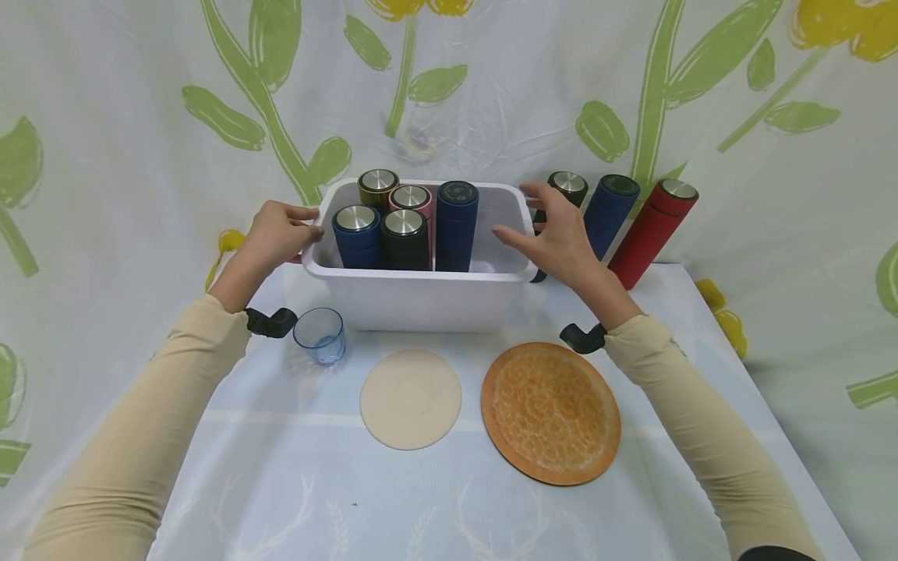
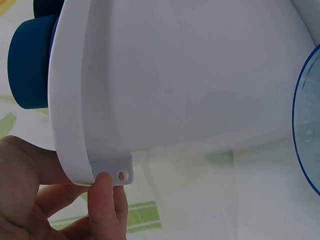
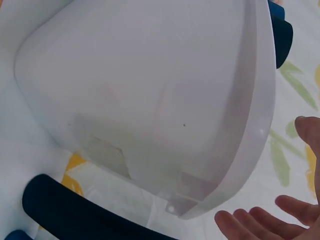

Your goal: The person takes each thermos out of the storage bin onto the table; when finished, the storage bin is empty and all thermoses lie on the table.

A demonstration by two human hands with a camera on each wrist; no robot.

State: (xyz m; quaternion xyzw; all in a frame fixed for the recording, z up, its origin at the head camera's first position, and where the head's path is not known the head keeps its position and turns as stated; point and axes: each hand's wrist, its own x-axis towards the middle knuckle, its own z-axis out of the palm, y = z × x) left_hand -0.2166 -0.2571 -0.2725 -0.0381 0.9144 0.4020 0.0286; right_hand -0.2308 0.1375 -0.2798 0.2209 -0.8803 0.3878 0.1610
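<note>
A white plastic bin stands on the table with several thermos bottles upright inside. Among them are a navy thermos, a black one and a pink-sided one. My left hand grips the bin's left end, and in the left wrist view its fingers curl at the rim beside a small tab with a hole. Off the bin's right end, my right hand has its fingers spread and holds nothing. The right wrist view shows a gap between that hand and the rim.
Right of the bin stand a black thermos, a blue thermos and a tilted red thermos. A blue-tinted glass sits front left. Two round mats, one beige and one orange-brown, lie in front.
</note>
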